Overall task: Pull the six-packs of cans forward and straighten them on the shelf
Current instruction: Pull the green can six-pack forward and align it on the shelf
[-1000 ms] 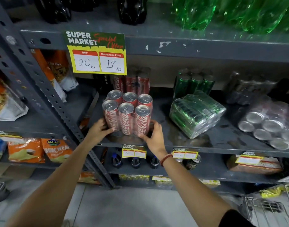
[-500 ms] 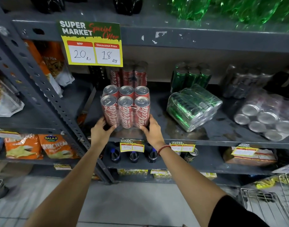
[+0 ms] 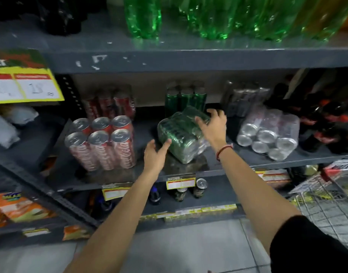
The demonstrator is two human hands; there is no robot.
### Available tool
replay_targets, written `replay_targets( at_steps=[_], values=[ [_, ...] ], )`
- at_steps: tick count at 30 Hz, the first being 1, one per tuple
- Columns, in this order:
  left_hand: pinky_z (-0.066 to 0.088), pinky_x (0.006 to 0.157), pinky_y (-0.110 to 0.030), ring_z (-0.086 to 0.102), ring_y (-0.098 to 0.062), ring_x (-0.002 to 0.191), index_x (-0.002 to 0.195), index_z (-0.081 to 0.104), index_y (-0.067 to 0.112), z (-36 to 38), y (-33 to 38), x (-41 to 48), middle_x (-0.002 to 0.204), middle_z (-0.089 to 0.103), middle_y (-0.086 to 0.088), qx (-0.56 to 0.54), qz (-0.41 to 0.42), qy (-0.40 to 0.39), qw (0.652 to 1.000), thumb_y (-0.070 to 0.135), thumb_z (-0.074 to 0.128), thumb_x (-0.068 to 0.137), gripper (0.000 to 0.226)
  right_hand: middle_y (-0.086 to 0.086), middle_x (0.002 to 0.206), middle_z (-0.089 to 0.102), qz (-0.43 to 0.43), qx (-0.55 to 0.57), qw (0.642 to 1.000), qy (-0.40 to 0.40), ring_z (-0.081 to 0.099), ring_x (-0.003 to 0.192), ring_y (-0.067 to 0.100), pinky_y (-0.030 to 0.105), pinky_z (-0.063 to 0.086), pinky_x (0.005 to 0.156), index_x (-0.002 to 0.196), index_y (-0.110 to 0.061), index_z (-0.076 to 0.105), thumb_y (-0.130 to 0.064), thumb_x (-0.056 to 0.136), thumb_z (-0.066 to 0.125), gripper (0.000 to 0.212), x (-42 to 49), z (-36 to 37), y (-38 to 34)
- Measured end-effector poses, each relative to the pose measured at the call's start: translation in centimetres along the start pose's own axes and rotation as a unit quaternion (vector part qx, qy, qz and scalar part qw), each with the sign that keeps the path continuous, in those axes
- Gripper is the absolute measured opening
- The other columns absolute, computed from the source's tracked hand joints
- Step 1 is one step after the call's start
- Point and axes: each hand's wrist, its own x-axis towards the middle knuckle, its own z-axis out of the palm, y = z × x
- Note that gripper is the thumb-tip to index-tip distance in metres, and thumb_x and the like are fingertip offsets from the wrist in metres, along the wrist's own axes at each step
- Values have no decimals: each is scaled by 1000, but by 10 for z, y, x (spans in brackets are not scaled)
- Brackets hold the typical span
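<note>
A red six-pack (image 3: 102, 143) stands upright near the front of the grey shelf (image 3: 141, 176), with nothing touching it. A green six-pack (image 3: 179, 134) in plastic wrap lies tipped on its side in the middle of the shelf. My left hand (image 3: 156, 154) is open, fingertips at the green pack's lower left edge. My right hand (image 3: 213, 126) is open, fingers spread over the pack's upper right end. A silver six-pack (image 3: 267, 136) lies tipped at the right. More red (image 3: 112, 104), green (image 3: 185, 97) and dark (image 3: 242, 97) six-packs stand at the back.
Green bottles (image 3: 208, 16) fill the shelf above. A yellow price sign (image 3: 25, 83) hangs at the upper left. Dark bottles (image 3: 330, 123) stand at the far right. Loose cans (image 3: 200, 187) sit on the lower shelf. A wire basket (image 3: 326, 196) is at the lower right. Snack bags (image 3: 17, 207) lie lower left.
Both hands have let go of the red six-pack and moved right to the tipped green six-pack. The view has swung right and is blurred.
</note>
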Motion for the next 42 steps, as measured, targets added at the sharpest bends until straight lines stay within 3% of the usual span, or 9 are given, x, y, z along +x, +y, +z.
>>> replay_targets(
  at_steps=[4,7,12,17,20,26,35,39,42],
  values=[
    [41,100,-48,41,-29,130,143,27,16,34,22,16,145,41,-5,-51,-156,-61,985,64,64,71,94,15,152,30,122,67,976,-167,31,139,35,43,32,112,147,-8,23,-63,78,62,97,31,-12,33],
    [42,96,-44,48,-29,125,140,31,16,53,24,22,140,48,-5,-82,-158,-33,983,64,71,64,98,8,150,36,220,196,932,-211,40,134,31,45,37,111,149,-13,20,-70,70,64,106,38,-9,48],
    [50,96,-45,63,-26,104,130,44,17,65,16,30,120,65,-5,-128,-127,25,983,64,83,27,120,6,136,47,220,253,917,-215,54,113,24,41,52,93,146,-12,26,-63,69,70,103,39,-5,65],
    [51,83,-31,64,-22,100,126,50,14,64,23,30,113,66,-5,-78,-26,0,997,34,82,65,71,6,119,64,194,303,915,-180,63,103,22,46,51,98,135,-12,45,-68,61,73,98,25,-3,84],
    [49,85,-25,58,-16,106,135,40,15,54,25,29,118,60,0,22,73,-37,996,26,81,69,79,9,127,61,132,339,921,-138,58,117,22,41,44,106,132,-12,49,-49,79,70,68,-2,2,99],
    [42,108,-40,52,-14,123,142,30,23,38,15,30,134,56,1,182,159,-41,970,34,86,60,101,2,137,56,33,282,943,-172,51,127,13,32,41,107,145,-21,31,-57,76,66,85,-24,11,117],
    [42,106,-48,50,-23,127,146,21,18,47,-17,33,137,53,-9,186,204,28,961,20,83,66,102,6,138,55,-8,228,958,-172,52,127,18,41,42,108,146,-17,28,-33,88,65,71,-25,18,122],
    [41,106,-34,46,-16,128,146,24,17,55,-20,19,137,47,4,91,199,32,975,11,73,77,85,-2,148,37,64,364,914,-164,38,134,10,32,31,113,148,-24,18,-37,88,62,76,-20,1,117],
    [43,103,-30,48,-22,127,140,36,8,81,-24,-10,139,48,-8,-24,158,153,975,8,63,86,61,-4,143,38,105,442,885,-105,37,137,14,30,27,112,146,-24,27,-39,96,48,56,-2,-16,101]
  ],
)
